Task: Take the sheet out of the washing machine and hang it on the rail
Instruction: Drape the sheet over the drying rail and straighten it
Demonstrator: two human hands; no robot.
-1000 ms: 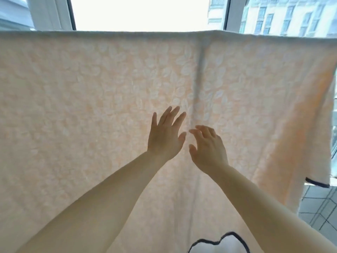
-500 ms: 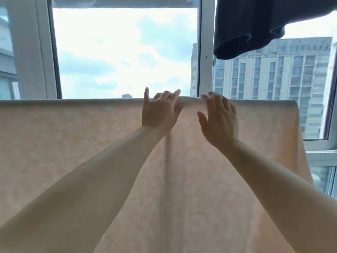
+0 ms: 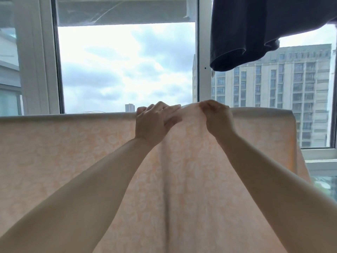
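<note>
**A bright window with a city view**

A large window [image 3: 125,70] with white frames fills the background. A white vertical post [image 3: 204,52] divides the middle pane from the right pane. Through the middle pane the sky is cloudy, white and pale blue, and it gives soft daylight. A small tower [image 3: 129,107] stands far away, low under the clouds. Through the right pane a tall beige apartment building [image 3: 291,88] with many rows of windows is seen. At the top right a dark garment [image 3: 255,30] hangs in front of the glass. A strip of clear plastic film [image 3: 120,13] lies along the top of the middle pane.
</note>
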